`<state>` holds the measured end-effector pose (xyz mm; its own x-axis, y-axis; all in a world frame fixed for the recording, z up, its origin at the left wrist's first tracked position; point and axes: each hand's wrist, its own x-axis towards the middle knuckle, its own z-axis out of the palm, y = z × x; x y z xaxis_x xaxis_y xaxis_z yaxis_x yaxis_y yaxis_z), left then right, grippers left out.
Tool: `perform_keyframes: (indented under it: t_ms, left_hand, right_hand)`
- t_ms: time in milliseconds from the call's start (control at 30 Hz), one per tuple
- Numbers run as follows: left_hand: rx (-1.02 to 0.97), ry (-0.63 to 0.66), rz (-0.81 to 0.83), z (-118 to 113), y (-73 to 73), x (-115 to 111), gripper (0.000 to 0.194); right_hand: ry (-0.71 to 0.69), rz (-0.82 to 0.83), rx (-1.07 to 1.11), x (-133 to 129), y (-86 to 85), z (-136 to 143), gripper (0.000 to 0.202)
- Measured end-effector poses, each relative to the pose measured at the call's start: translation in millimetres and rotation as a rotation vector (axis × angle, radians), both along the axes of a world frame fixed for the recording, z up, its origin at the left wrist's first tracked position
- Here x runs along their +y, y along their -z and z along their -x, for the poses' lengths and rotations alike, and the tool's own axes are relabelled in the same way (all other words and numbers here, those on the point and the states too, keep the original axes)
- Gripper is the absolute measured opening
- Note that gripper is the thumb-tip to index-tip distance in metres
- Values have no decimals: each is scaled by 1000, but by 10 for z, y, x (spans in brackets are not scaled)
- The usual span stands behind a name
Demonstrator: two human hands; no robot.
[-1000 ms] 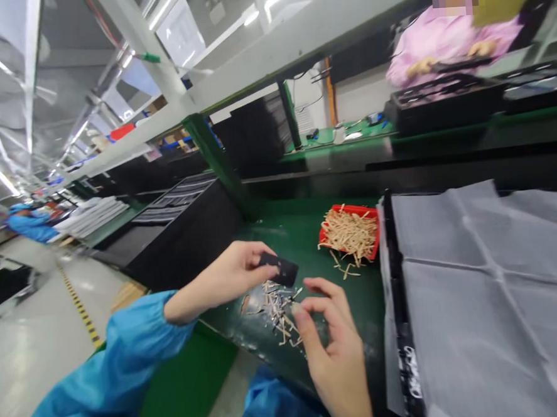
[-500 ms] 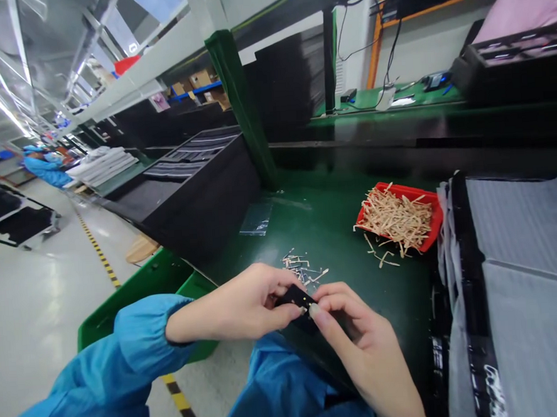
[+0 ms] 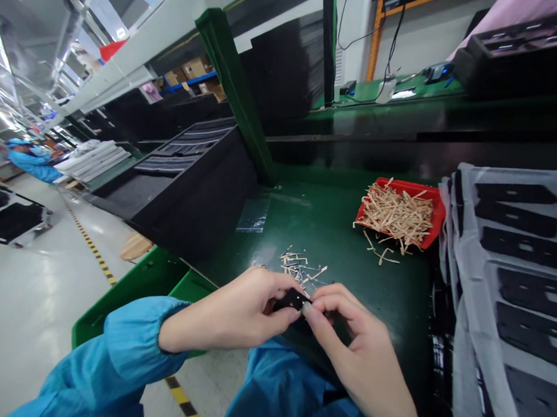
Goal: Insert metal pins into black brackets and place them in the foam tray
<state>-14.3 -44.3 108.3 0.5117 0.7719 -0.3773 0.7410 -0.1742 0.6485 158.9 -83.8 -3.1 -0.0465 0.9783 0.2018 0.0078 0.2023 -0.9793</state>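
Between my hands is a small black plate (image 3: 290, 298) with tiny bright spots on its face. My left hand (image 3: 240, 308) grips it from the left, thumb on top and fingers behind. My right hand (image 3: 352, 336) pinches at the plate's right end with thumb and forefinger; whether a tiny piece sits between those fingertips I cannot make out. Just beyond my hands, a loose pile of small thin metal-looking strips (image 3: 301, 267) lies on the green tabletop (image 3: 317, 225). Farther right, a red bin (image 3: 436, 202) holds many pale tan strips (image 3: 396, 214), with several spilled at its front.
A tray of black flat parts (image 3: 533, 287) on whitish sheeting borders the right side. At the left stand a large black box (image 3: 188, 195) and a green bin (image 3: 119, 306). A clear plastic bag (image 3: 253, 216) lies near the green post (image 3: 233, 91). A person in blue (image 3: 33, 162) is far off.
At the right, the tray's black parts now show where grey sheeting covered the view before. My hands keep their hold on the black plate, shifted slightly left in view.
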Motion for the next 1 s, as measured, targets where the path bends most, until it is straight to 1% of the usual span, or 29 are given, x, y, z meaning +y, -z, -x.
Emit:
perform_keyframes:
  t_ms: [200,267,333,400,467,533,567,633,700,767,867,933,1000]
  left_hand:
    - [-30,32,-30,-12,-78,-27,19]
    - [-50,24,-13,-20,-99,-40,20]
    - [-58,-13,44,-34,-84,-59,24]
    - [-60,-64,69,-55,-22,-86,31]
    - [-62,-104,6,-75,75,-122,34]
    - [-51,-133,-118,-85,177,-159,33]
    - [-44,-154,-193,-84,221,-175,32]
    - [-53,-237,-349,-70,283,-198,28]
    - [-117,-352,-429,-49,307,-215,26]
    - [-221,-449,-386,-37,312,-235,26]
    - [-383,-526,-237,-54,337,-291,30]
    - [-477,-554,-179,-84,381,-341,35]
    - [-546,-575,-180,-117,432,-390,38]
  right_hand:
    - [26,-46,-32,-22,-26,8,21]
    - [38,-71,-39,-28,-44,4,19]
    - [49,-91,-53,-35,-64,5,19]
    - [63,-102,-78,-47,-78,17,20]
    - [92,-120,-117,-70,-78,40,20]
    - [158,-122,-167,-99,-55,64,20]
    - [198,-91,-190,-113,-35,72,21]
    - [251,41,-196,-126,9,75,25]
    - [257,171,-114,-116,45,64,28]
    - [234,184,25,-98,56,53,29]
    - [202,88,193,-106,31,59,24]
    - [218,43,240,-141,9,75,21]
    - [269,-6,238,-182,-4,89,20]
